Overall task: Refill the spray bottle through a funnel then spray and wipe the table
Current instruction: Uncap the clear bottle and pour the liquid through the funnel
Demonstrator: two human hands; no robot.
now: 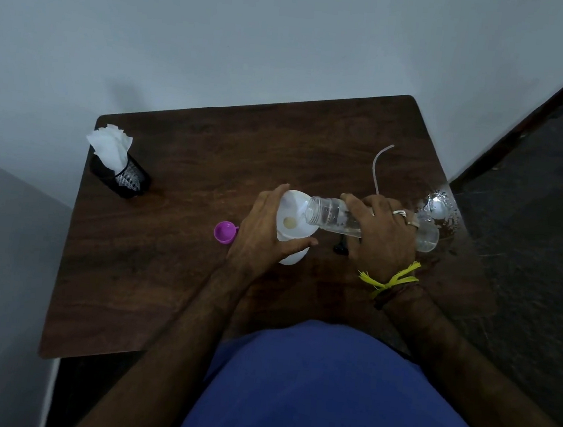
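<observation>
A white funnel (294,214) sits in the top of a white spray bottle (292,258) standing mid-table. My left hand (264,235) grips the bottle and funnel from the left side. My right hand (379,233) holds a clear plastic water bottle (331,218), tipped almost flat, its open mouth over the funnel's bowl. A little water shows inside it. The sprayer's thin dip tube (378,167) lies on the table behind my right hand, and a black part (340,249) of the spray head shows below the clear bottle.
A purple cap (225,232) lies left of my left hand. A black mesh holder with white tissues (115,159) stands at the far left corner. The dark wooden table (164,271) sits against a wall, with dark floor off its right edge.
</observation>
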